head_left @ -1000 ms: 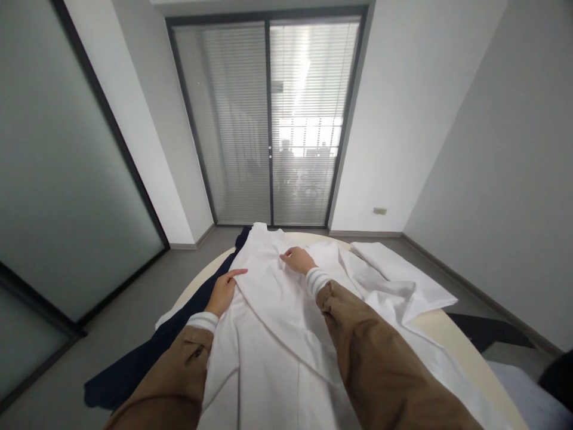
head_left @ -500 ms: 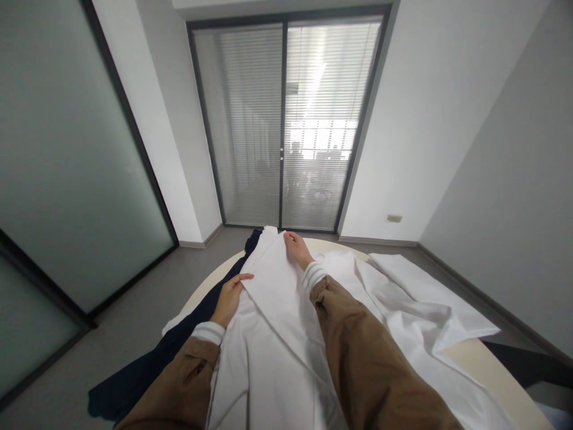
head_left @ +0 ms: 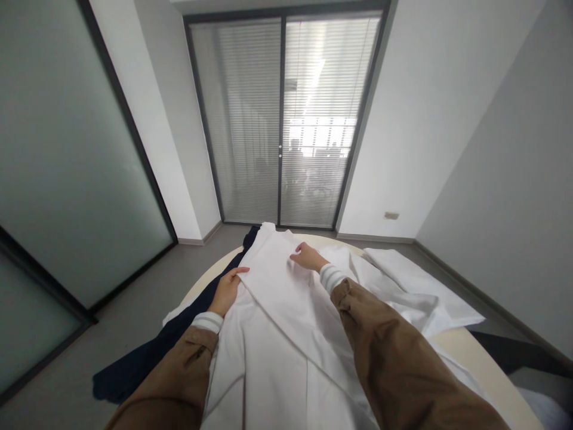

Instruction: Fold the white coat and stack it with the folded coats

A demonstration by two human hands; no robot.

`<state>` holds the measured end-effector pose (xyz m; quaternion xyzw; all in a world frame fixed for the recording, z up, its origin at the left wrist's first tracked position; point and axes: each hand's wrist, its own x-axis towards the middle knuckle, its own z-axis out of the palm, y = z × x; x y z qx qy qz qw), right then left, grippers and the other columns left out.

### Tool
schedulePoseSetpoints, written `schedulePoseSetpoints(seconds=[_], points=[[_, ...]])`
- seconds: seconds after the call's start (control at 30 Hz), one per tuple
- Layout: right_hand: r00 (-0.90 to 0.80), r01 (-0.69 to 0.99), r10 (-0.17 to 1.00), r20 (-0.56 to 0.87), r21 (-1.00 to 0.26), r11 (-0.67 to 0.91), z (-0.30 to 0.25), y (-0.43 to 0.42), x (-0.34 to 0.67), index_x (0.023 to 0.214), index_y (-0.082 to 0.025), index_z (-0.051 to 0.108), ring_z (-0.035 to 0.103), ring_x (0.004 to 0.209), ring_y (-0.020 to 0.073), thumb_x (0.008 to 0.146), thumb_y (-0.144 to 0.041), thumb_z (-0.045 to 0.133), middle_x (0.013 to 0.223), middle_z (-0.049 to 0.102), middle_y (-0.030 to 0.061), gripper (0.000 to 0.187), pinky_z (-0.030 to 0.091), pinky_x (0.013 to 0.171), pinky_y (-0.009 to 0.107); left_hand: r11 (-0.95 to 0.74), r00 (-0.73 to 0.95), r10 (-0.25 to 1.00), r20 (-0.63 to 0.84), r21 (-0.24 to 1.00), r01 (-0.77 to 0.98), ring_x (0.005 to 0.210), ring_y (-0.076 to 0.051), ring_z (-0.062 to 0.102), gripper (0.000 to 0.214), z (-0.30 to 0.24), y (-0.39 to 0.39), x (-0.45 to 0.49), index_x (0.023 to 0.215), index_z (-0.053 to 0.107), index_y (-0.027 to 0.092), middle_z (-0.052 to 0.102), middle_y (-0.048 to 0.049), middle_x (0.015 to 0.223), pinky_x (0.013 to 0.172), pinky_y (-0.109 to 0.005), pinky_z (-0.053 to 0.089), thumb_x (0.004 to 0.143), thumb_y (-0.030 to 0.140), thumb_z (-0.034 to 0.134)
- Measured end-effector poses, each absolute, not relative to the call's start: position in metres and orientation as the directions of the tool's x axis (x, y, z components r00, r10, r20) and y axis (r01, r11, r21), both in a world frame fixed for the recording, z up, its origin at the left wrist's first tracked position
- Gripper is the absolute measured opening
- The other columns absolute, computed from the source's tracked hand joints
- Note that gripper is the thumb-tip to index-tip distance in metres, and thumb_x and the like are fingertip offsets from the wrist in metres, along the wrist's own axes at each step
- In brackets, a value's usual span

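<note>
A white garment (head_left: 277,310) lies spread over a round cream table (head_left: 483,364) in front of me. My left hand (head_left: 227,289) rests flat at the garment's left edge, fingers stretched out along a fold. My right hand (head_left: 308,257) lies palm down on the white cloth near its far end, fingers extended. Both arms wear brown sleeves with striped white cuffs. A dark navy cloth (head_left: 147,364) lies beneath the white one and hangs off the table's left side.
More white fabric (head_left: 412,286) is bunched on the right of the table. Glass doors with blinds (head_left: 282,119) stand beyond the table. A frosted glass wall (head_left: 58,179) runs along the left, grey floor (head_left: 134,286) around. A dark object (head_left: 519,355) sits low at right.
My right hand has slid back from the garment's far tip toward me and to the right. My left hand has stayed at the left fold. The view shifted slightly.
</note>
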<state>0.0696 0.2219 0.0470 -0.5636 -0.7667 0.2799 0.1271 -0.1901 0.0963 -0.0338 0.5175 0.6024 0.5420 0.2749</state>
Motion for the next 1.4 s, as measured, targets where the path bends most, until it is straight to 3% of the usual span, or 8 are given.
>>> schedulePoseSetpoints(seconds=[0.17, 0.33, 0.6, 0.73, 0.9, 1.1, 1.27, 1.4], points=[[-0.450, 0.858, 0.727, -0.519, -0.476, 0.191, 0.046, 0.196, 0.119, 0.074, -0.014, 0.068, 0.062, 0.068, 0.0161, 0.075, -0.043, 0.076, 0.076, 0.069, 0.0054, 0.030, 0.047, 0.067, 0.028, -0.122, -0.308, 0.913, 0.268, 0.900, 0.419, 0.111, -0.027, 0.066, 0.036, -0.034, 0.094, -0.192, 0.097, 0.076, 0.016, 0.076, -0.0068, 0.110, 0.103, -0.037, 0.047, 0.081, 0.030, 0.047], [-0.507, 0.843, 0.637, -0.580, -0.489, 0.225, 0.035, 0.164, 0.153, 0.063, -0.015, 0.058, 0.055, 0.060, 0.0116, 0.071, -0.045, 0.080, 0.061, 0.060, -0.0019, 0.038, 0.045, 0.063, 0.024, -0.118, -0.305, 0.913, 0.271, 0.890, 0.440, 0.112, -0.027, 0.065, 0.035, -0.033, 0.092, -0.192, 0.092, 0.077, 0.016, 0.076, -0.0060, 0.107, 0.104, -0.037, 0.046, 0.080, 0.029, 0.046], [-0.443, 0.829, 0.781, -0.440, -0.532, 0.171, 0.031, 0.133, 0.193, 0.121, -0.016, 0.052, 0.059, 0.069, 0.0125, 0.087, -0.053, 0.061, 0.102, 0.067, 0.0072, 0.051, 0.049, 0.063, 0.024, -0.091, -0.313, 0.914, 0.257, 0.883, 0.460, 0.114, -0.027, 0.064, 0.036, -0.033, 0.089, -0.193, 0.095, 0.077, 0.018, 0.075, -0.0050, 0.112, 0.106, -0.036, 0.044, 0.079, 0.028, 0.046], [-0.470, 0.844, 0.671, -0.574, -0.515, 0.150, 0.032, 0.111, 0.226, 0.113, -0.015, 0.057, 0.061, 0.072, 0.0143, 0.070, -0.046, 0.079, 0.099, 0.067, 0.0075, 0.057, 0.050, 0.062, 0.024, -0.077, -0.316, 0.916, 0.248, 0.880, 0.468, 0.114, -0.028, 0.064, 0.036, -0.033, 0.088, -0.193, 0.096, 0.077, 0.019, 0.074, -0.0048, 0.113, 0.106, -0.037, 0.044, 0.079, 0.028, 0.047], [-0.426, 0.866, 0.750, -0.505, -0.468, 0.177, 0.032, 0.079, 0.258, 0.119, -0.017, 0.057, 0.062, 0.071, 0.0142, 0.078, -0.037, 0.072, 0.092, 0.068, 0.0041, 0.049, 0.047, 0.062, 0.024, -0.069, -0.312, 0.919, 0.241, 0.878, 0.474, 0.112, -0.027, 0.064, 0.035, -0.031, 0.085, -0.192, 0.095, 0.077, 0.019, 0.074, -0.0052, 0.113, 0.104, -0.035, 0.045, 0.076, 0.029, 0.049], [-0.420, 0.845, 0.778, -0.466, -0.513, 0.149, 0.039, 0.050, 0.294, 0.112, -0.020, 0.060, 0.065, 0.069, 0.0141, 0.074, -0.029, 0.076, 0.091, 0.069, 0.0024, 0.043, 0.047, 0.063, 0.024, 0.065, -0.223, 0.973, 0.057, 0.862, 0.503, 0.078, -0.026, 0.069, 0.046, -0.004, 0.081, -0.197, 0.106, 0.076, 0.017, 0.074, -0.0035, 0.081, 0.076, -0.034, 0.055, 0.071, 0.038, 0.054], [-0.297, 0.934, 0.845, -0.444, -0.319, 0.160, 0.040, 0.032, 0.314, 0.089, -0.017, 0.067, 0.068, 0.062, 0.0213, 0.088, -0.040, 0.059, 0.072, 0.070, 0.0085, 0.024, 0.050, 0.063, 0.033, -0.034, -0.047, 0.993, 0.109, 0.639, 0.769, 0.105, -0.031, 0.067, 0.064, 0.023, 0.073, -0.195, 0.116, 0.069, 0.016, 0.072, -0.0125, 0.115, 0.091, -0.034, 0.052, 0.060, 0.049, 0.072], [-0.221, 0.973, 0.930, -0.293, -0.127, 0.191, 0.032, 0.016, 0.314, 0.078, -0.019, 0.075, 0.070, 0.087, 0.0353, 0.084, -0.051, 0.059, 0.086, 0.074, 0.0195, 0.036, 0.049, 0.080, 0.046, 0.009, -0.020, 0.999, 0.028, 0.332, 0.943, 0.103, -0.033, 0.068, 0.074, 0.030, 0.060, -0.186, 0.127, 0.062, 0.017, 0.068, -0.0159, 0.117, 0.090, -0.036, 0.052, 0.055, 0.028, 0.075]])
